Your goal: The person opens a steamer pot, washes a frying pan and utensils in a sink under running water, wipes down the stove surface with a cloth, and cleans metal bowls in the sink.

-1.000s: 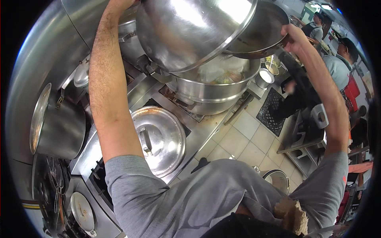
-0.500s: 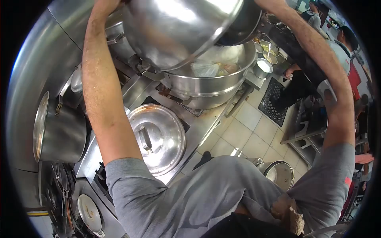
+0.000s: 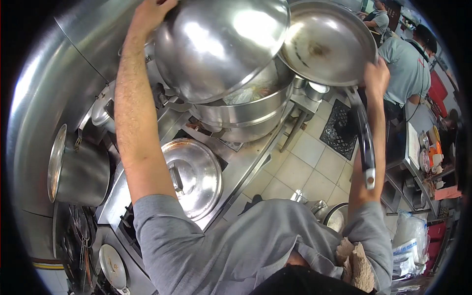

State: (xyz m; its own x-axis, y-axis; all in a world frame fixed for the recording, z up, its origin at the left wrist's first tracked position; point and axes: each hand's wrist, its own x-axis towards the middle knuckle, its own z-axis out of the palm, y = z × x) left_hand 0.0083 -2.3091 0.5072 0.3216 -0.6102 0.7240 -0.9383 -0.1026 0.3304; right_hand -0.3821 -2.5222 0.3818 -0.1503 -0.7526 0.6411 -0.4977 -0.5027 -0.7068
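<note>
Gripping frying pan (image 3: 324, 46) by rim with right hand (image 3: 376, 77) | likely stiff, heavy; best by handle (image 3: 363, 130) | cannot tell grip, left hand (image 3: 149, 15) at steel bowl (image 3: 216, 54)

Frying pan (image 3: 327, 44) tilted to show more of its inside, right hand (image 3: 376, 78) now lower, metal bowl (image 3: 221, 49) shifted left.

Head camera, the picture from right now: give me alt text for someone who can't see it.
A person's left hand is at the upper edge of a large, tilted steel bowl, their right hand holding a frying pan near its handle. The bowl partly hides a steel pot with clear plastic inside.
</note>
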